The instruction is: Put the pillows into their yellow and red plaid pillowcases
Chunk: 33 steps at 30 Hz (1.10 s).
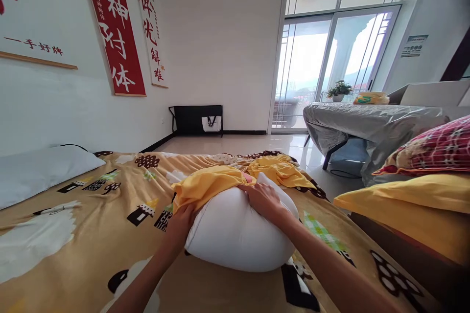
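Now | pillow [235,234] half in yellow case [205,183] | L hand [181,225] grips case | R hand [265,200] flat, open

Bed with patterned tan blanket [91,215], white pillow [235,230] at its middle, another pillow [40,168] far left of it.

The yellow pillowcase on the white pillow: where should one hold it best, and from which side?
Grip the yellow pillowcase at its open hem, where it bunches across the top of the white pillow. Come from the near side, one hand at each edge: the left hand is already at the left edge, and the right hand lies at the hem.
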Each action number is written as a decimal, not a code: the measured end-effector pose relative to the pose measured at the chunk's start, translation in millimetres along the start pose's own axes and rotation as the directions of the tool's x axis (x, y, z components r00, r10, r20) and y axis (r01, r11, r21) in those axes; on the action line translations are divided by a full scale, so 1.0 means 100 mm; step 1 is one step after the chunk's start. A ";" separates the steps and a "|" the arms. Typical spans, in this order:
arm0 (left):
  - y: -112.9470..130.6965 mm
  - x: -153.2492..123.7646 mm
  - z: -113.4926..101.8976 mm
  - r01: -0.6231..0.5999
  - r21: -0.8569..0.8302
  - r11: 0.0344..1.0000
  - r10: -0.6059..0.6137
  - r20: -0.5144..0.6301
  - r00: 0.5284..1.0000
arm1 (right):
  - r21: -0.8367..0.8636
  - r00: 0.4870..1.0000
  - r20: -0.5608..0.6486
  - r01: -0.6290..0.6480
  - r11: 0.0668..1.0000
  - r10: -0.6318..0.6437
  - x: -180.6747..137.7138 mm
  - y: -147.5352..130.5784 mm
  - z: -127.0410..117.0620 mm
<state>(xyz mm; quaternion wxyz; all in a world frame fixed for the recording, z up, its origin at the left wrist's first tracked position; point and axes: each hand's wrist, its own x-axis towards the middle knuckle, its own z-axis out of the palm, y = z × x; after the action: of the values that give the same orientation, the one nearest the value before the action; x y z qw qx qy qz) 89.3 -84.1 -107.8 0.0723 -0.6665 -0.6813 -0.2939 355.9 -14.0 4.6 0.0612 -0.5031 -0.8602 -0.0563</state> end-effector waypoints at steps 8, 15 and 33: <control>0.52 0.59 0.00 -0.013 -0.532 0.846 -0.031 -0.073 0.997 | 0.020 0.980 -0.045 -0.191 0.981 0.191 -0.05 0.57 0.17; 1.17 0.85 -0.16 0.037 -0.508 0.861 0.030 0.123 0.992 | 0.095 0.969 -0.042 -0.237 0.967 0.242 -0.12 0.76 0.21; 1.63 0.74 -0.28 -0.051 -0.089 0.995 0.068 0.198 0.978 | 0.056 0.967 0.042 -0.254 0.966 0.252 0.13 0.58 0.41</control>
<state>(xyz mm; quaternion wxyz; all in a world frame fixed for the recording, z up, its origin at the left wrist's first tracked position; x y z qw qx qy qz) 228.2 -43.7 0.6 -0.0159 -0.7154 -0.6519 -0.2510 398.3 31.4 -31.4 0.0684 -0.6075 -0.7913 -0.0130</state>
